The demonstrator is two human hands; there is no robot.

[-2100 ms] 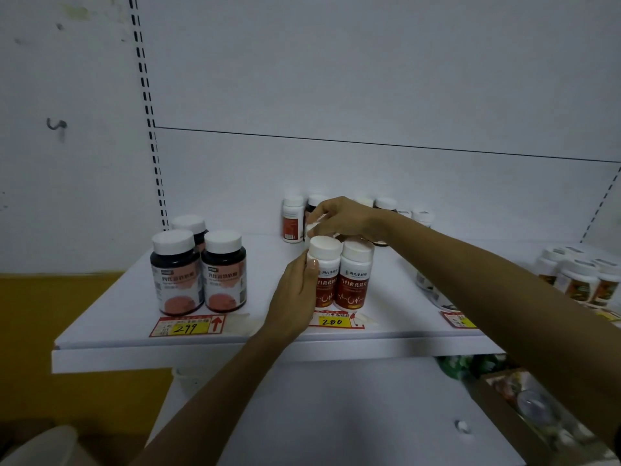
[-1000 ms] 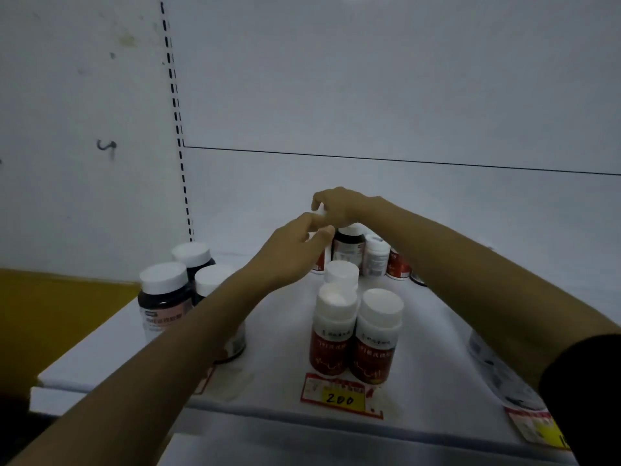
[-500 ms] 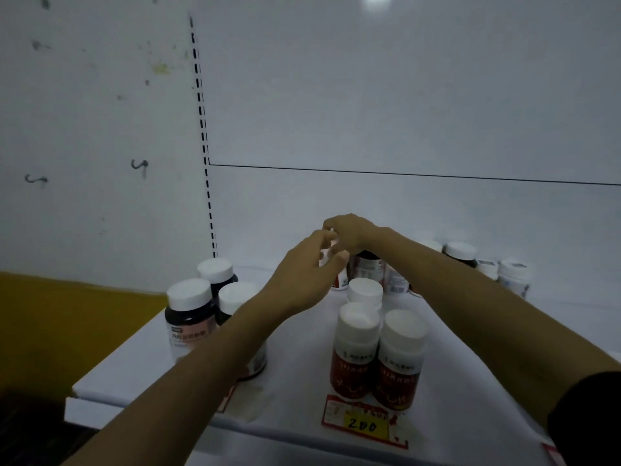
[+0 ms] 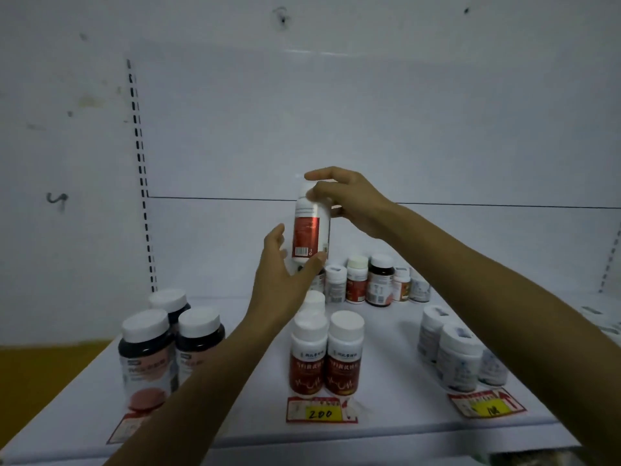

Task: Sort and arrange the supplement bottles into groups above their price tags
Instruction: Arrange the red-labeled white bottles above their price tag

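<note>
My right hand (image 4: 349, 200) grips the cap end of a white bottle with a red label (image 4: 311, 230), lifted upright above the shelf. My left hand (image 4: 285, 274) cups the bottle's lower part, thumb and fingers around its base. Below stand matching red-label bottles (image 4: 326, 358) behind the "200" price tag (image 4: 321, 412). Three dark bottles with white caps (image 4: 168, 351) stand at the left above their tag (image 4: 129, 428). Pale bottles (image 4: 457, 354) stand at the right above another tag (image 4: 487, 405).
Several unsorted mixed bottles (image 4: 373, 280) cluster at the back of the white shelf (image 4: 386, 428). A slotted upright (image 4: 141, 176) runs up the back wall at the left. The shelf's front edge lies close below.
The red-label bottle has been lifted from the back cluster into the air by my right hand. My left hand has come up to its base. The camera has tilted and moved closer.
</note>
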